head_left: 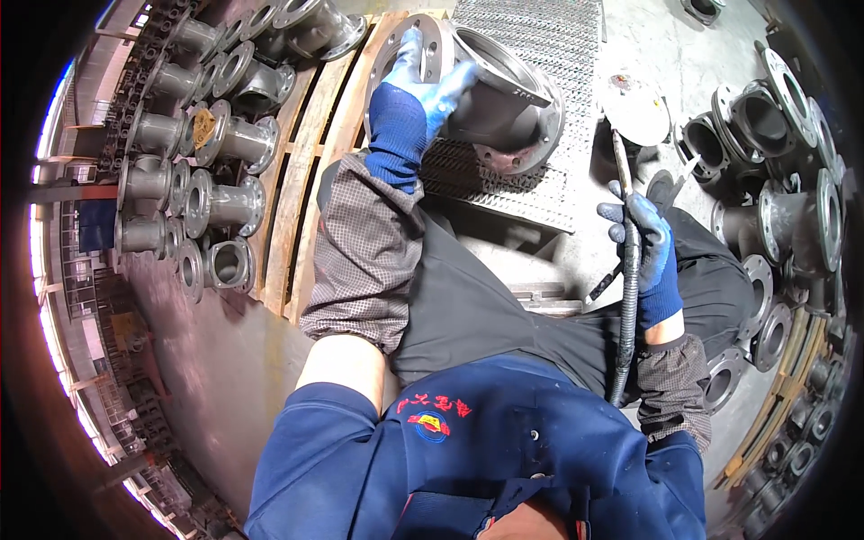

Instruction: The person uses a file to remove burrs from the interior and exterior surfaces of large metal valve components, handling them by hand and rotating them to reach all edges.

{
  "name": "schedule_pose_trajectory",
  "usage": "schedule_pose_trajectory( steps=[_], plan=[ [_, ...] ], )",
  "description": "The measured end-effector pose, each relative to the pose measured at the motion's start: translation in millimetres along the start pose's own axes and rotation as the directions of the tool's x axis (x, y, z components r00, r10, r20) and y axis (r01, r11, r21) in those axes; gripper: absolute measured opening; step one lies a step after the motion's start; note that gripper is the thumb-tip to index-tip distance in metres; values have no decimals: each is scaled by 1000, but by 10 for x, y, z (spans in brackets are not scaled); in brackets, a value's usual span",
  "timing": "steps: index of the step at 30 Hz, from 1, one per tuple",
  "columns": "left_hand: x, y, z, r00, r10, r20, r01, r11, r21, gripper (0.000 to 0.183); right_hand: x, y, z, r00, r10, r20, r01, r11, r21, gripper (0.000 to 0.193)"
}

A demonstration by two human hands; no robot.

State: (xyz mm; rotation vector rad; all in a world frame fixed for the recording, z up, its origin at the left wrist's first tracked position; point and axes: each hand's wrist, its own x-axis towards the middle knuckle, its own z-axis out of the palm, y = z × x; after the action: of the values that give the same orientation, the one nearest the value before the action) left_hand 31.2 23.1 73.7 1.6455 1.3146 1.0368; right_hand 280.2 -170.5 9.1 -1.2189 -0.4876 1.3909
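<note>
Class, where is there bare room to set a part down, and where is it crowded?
Bare: the far end of the ridged metal surface, beyond the pipe fitting; the floor left of the blue sleeve, nearer than the wooden pallet. Crowded: the right side, packed with flanged fittings.

To my left, grey floor [207, 360] runs toward bright, window-like strips [45, 261] along the far side. A slatted wooden pallet [306, 180] lies near me; ahead on my right, strong light whitens the floor.

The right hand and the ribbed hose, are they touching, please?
Touching: the head view shows the right hand wrapped around the ribbed hose, with fingertips showing past its left edge.
</note>
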Motion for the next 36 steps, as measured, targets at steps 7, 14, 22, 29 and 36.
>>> schedule_pose_trajectory(
  steps=[7,14,22,29,36],
  plan=[
    [461,-254,-86,975,206,-77,-187,961,202,66,85,-207,457,965,-241,100,248,966,-68,39],
    [573,-381,-108,976,206,-69,-200,976,91,50,374,-358,1142,962,-119,245,101,991,84,36],
    [346,-530,-324,913,347,-213,-341,938,63,44,563,-250,1794,879,-84,469,-5,983,185,35],
    [174,-460,-477,998,-53,46,65,952,-299,60,795,-132,2081,809,15,587,23,998,-57,27],
    [289,-781,-480,853,521,13,-499,810,309,35,809,-23,2201,874,-305,377,482,458,-747,35]
  ],
)
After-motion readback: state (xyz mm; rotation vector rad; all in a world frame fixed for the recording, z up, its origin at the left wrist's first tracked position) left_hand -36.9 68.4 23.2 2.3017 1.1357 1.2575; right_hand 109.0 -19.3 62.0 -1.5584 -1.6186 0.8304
